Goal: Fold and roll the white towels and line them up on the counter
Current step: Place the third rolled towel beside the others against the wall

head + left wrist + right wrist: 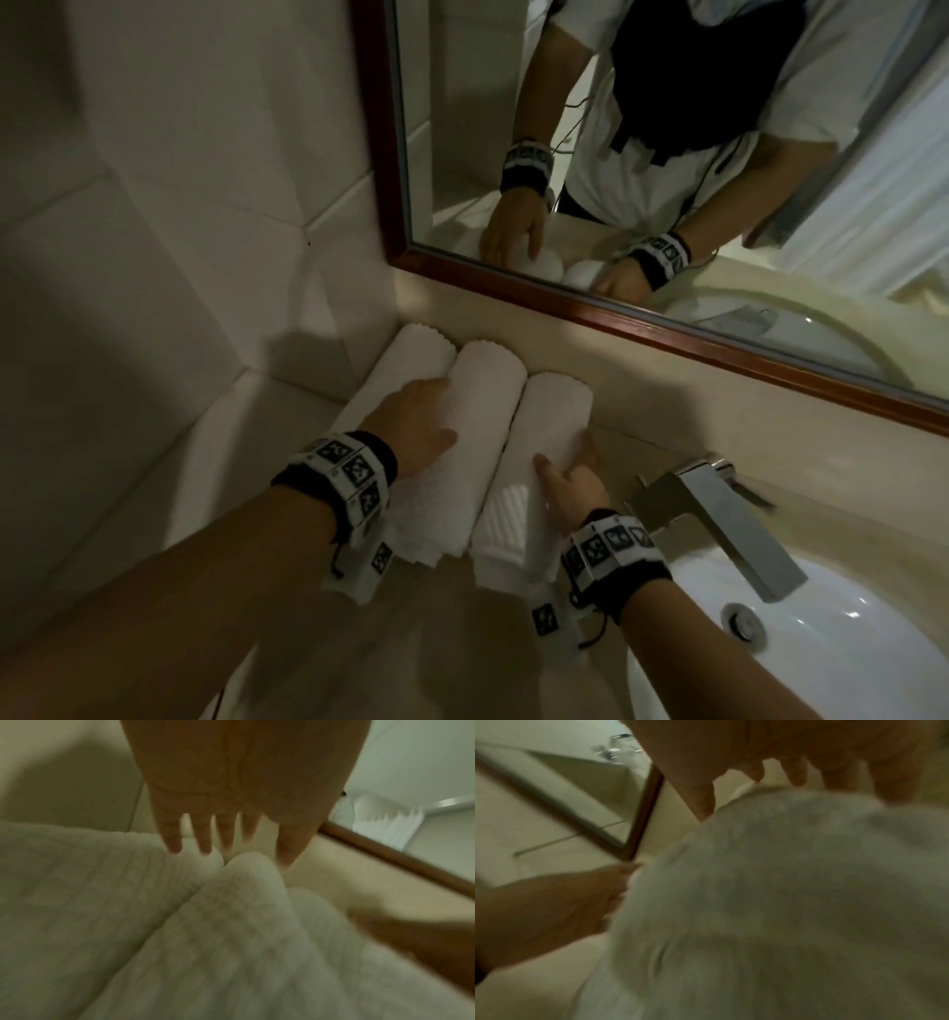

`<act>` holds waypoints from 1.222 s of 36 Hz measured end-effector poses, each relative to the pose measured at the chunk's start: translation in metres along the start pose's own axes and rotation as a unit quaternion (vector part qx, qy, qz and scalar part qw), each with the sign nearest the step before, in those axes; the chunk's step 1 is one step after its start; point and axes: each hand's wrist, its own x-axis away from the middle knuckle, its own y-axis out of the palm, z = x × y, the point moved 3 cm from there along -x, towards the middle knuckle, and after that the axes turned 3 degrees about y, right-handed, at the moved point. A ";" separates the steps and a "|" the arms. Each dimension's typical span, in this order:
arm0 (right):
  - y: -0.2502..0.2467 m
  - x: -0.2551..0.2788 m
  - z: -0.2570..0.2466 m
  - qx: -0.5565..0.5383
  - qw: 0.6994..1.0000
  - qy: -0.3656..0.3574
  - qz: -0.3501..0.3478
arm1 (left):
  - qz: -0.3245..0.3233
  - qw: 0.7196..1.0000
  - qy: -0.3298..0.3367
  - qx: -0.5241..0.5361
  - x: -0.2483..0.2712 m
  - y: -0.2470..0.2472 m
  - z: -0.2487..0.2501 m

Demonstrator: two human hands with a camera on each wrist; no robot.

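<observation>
Three rolled white towels lie side by side on the beige counter (411,647), in the corner under the mirror: the left roll (405,354), the middle roll (488,401) and the right roll (552,416). My left hand (436,411) lies flat on the middle roll, its straight fingers (200,833) reaching the seam with the left roll (77,892). My right hand (565,457) cups the right roll (782,902), with the thumb on top and the fingers (795,772) curled round its right side. The near ends of the rolls are partly hidden by my wrists.
A chrome faucet (719,514) and a white sink basin (847,658) sit just right of the towels. The wood-framed mirror (590,308) runs behind them and a tiled wall (154,231) closes the left side. Bare counter lies in front of the rolls.
</observation>
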 end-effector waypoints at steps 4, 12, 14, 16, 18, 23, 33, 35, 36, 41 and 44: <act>0.013 0.020 0.003 0.139 0.982 -0.119 0.037 | 0.015 0.994 0.068 -0.088 -0.006 0.017 0.013; 0.027 0.024 0.014 0.155 0.978 -0.134 0.046 | -0.045 0.972 0.036 -0.230 -0.034 0.060 0.006; 0.033 0.024 0.014 0.125 0.982 -0.138 0.033 | -0.057 0.972 0.042 -0.226 -0.038 0.059 0.004; 0.041 0.027 0.011 0.122 0.982 -0.141 0.036 | -0.062 0.972 0.041 -0.221 -0.041 0.059 0.003; 0.049 0.030 0.006 0.127 0.981 -0.142 0.047 | -0.062 0.974 0.039 -0.215 -0.043 0.058 0.002; 0.050 0.030 0.010 0.152 0.978 -0.136 0.035 | -0.085 0.977 0.051 -0.188 -0.044 0.048 0.002; 0.021 0.018 0.008 0.101 0.991 -0.090 0.012 | 0.054 0.997 -0.043 -0.042 0.000 -0.012 -0.087; 0.027 0.017 0.005 0.109 0.989 -0.101 0.016 | 0.029 0.999 -0.037 -0.009 0.008 0.000 -0.091; 0.030 0.017 0.004 0.115 0.987 -0.107 0.020 | 0.036 0.999 -0.032 0.002 0.010 0.004 -0.090; 0.038 0.016 0.011 0.139 0.984 -0.112 0.026 | 0.035 0.998 -0.045 -0.014 0.018 0.016 -0.089; 0.042 0.010 0.003 0.145 0.984 -0.105 0.016 | 0.034 0.998 -0.045 -0.025 0.012 0.012 -0.092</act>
